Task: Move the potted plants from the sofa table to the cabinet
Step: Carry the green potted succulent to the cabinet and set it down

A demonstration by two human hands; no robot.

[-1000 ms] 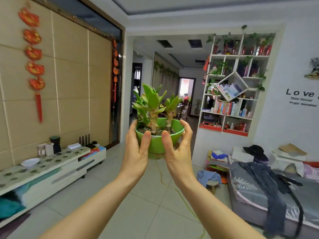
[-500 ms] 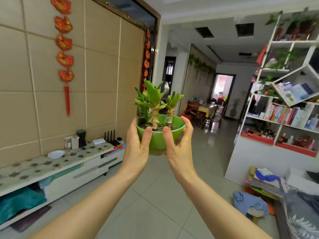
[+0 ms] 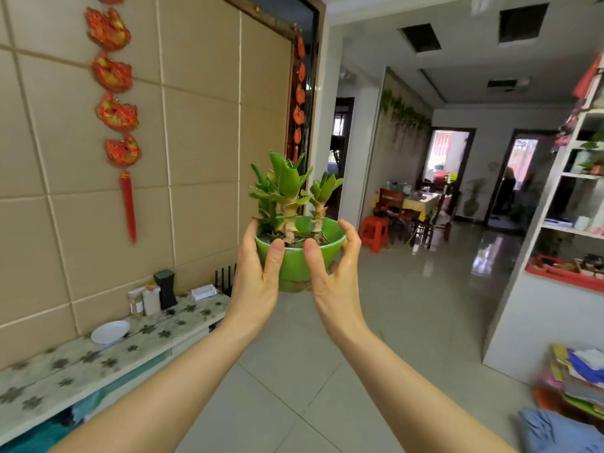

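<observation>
Green plastic is what the pot (image 3: 295,263) is made of, and it is held in the air at the middle of the view by both hands. The left hand (image 3: 258,276) is curled round it from 9 o'clock and the right hand (image 3: 336,273) from 3 o'clock, thumbs on the rim. The succulent (image 3: 287,197) stands upright. The low cabinet (image 3: 108,348) is seen at 8 o'clock, well apart. It is judged that carrying is under way; placing is not yet done. Other plants cannot be seen.
</observation>
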